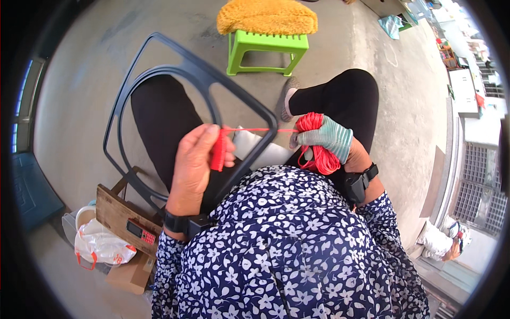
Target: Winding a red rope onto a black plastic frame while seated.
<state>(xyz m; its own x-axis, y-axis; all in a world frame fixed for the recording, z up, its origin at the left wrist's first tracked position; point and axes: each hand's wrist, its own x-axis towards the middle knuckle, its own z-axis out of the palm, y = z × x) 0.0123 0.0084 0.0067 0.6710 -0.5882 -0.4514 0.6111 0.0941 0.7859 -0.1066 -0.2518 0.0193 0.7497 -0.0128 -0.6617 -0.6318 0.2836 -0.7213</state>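
A dark grey frame (188, 65), a rounded square with a ring inside it, leans over my lap, tilted. My left hand (192, 159), bare, closes round one of its bars where red cord is wound in tight turns (219, 152). From those turns a single strand of cord (255, 129) runs taut to the right, crossing the frame's near-right side. My right hand (330, 139), in a striped grey-green glove, grips a looped bundle of red cord (322, 160). Parts of the wound bar are hidden by my left fingers.
Ahead stands a green plastic stool (268, 45) with a fluffy yellow cushion (265, 17). On my left, a wooden bench (119, 215) carries a red phone (141, 232), beside a white plastic bag (101, 242) and a cardboard box (130, 274). A white padded thing (260, 148) lies between my legs.
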